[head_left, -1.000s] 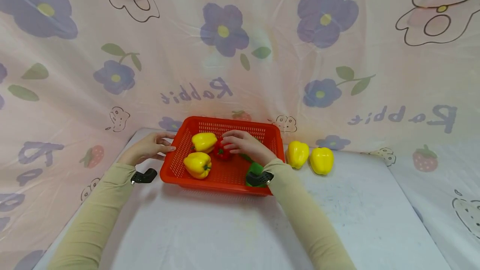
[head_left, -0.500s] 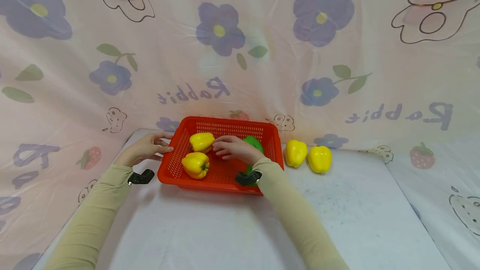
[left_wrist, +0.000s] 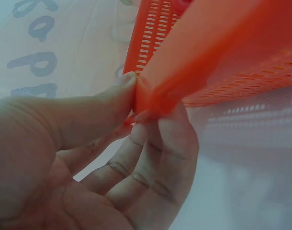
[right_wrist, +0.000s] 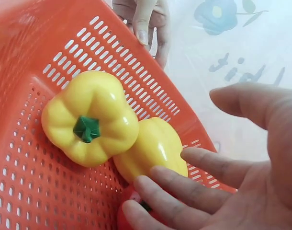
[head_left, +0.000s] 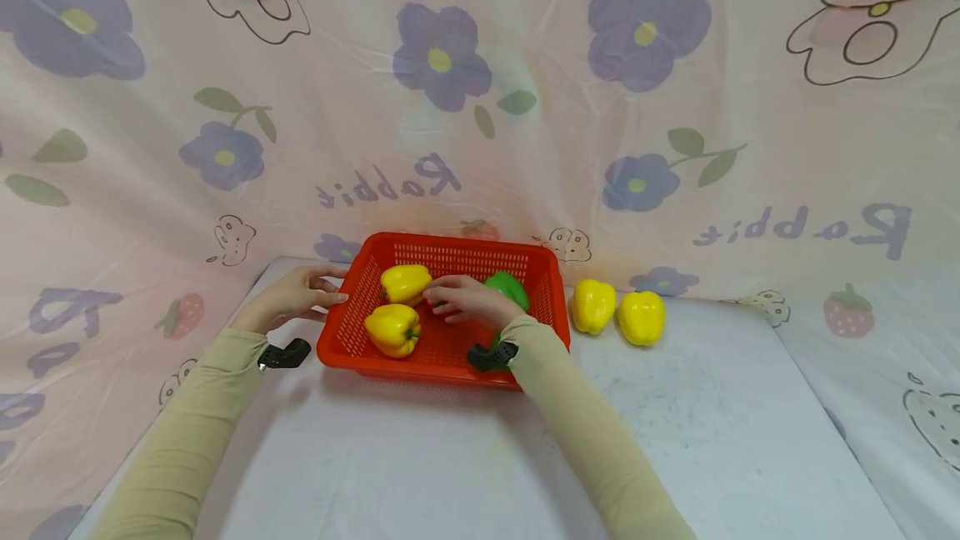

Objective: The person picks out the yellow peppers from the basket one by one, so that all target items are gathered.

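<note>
A red perforated plastic basket (head_left: 420, 372) stands on the white table. My left hand (head_left: 292, 300) pinches its left rim, thumb above and fingers curled beneath. Inside lie two yellow bell peppers, one at the back (head_left: 405, 283) and one in front (head_left: 393, 331). My right hand (head_left: 470, 301) reaches over the basket with its fingers spread and relaxed, fingertips right at the back yellow pepper. Below those fingers the right wrist view shows a red pepper (right_wrist: 126, 215) with a green stem, mostly hidden. A green pepper (head_left: 507, 287) lies behind the right hand.
Right of the basket, two more yellow bell peppers (head_left: 594, 307) sit side by side on the table (head_left: 450, 465). Another green item is partly covered by the right wrist's black strap (head_left: 491, 356). A flower-printed curtain (head_left: 525, 148) hangs behind the table.
My right hand has moved left inside the basket, over the red pepper, uncovering the back green pepper. The left hand keeps its hold on the rim.
</note>
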A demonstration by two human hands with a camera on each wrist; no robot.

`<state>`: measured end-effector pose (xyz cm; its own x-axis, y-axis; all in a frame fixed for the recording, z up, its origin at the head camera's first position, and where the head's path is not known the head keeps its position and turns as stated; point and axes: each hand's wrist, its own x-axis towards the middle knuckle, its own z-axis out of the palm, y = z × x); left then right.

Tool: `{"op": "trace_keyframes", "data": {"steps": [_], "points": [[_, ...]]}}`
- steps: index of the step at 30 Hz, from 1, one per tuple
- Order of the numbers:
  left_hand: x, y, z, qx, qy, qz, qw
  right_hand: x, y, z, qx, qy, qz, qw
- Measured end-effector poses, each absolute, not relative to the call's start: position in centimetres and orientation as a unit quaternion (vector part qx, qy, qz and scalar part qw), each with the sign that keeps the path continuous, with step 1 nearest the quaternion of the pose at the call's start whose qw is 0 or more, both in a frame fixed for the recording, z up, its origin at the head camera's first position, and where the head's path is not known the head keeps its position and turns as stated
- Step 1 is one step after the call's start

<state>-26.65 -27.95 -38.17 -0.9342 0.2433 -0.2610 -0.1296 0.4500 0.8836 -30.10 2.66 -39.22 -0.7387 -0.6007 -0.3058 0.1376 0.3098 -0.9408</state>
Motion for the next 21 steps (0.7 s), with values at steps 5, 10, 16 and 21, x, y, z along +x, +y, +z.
{"op": "trace_keyframes", "data": {"steps": [5, 10, 16, 21], "points": [[-26.8, -28.1, -38.3, 0.036, 0.832, 0.526, 0.176, -30.0, 2.4, -39.4, -0.166, 0.743, -0.557, 0.332], [-26.8, -28.1, -38.2, 0.034, 0.832, 0.525, 0.176, -30.2, 2.0, -39.6, -0.176, 0.742, -0.550, 0.340], [-26.6, -27.9, -38.1, 0.035, 0.831, 0.526, 0.176, -30.0, 1.4, -39.8, -0.176, 0.752, -0.537, 0.340], [-26.8, -28.0, -38.4, 0.035, 0.830, 0.527, 0.177, -29.8, 0.9, -39.7, -0.176, 0.756, -0.530, 0.343]]}}
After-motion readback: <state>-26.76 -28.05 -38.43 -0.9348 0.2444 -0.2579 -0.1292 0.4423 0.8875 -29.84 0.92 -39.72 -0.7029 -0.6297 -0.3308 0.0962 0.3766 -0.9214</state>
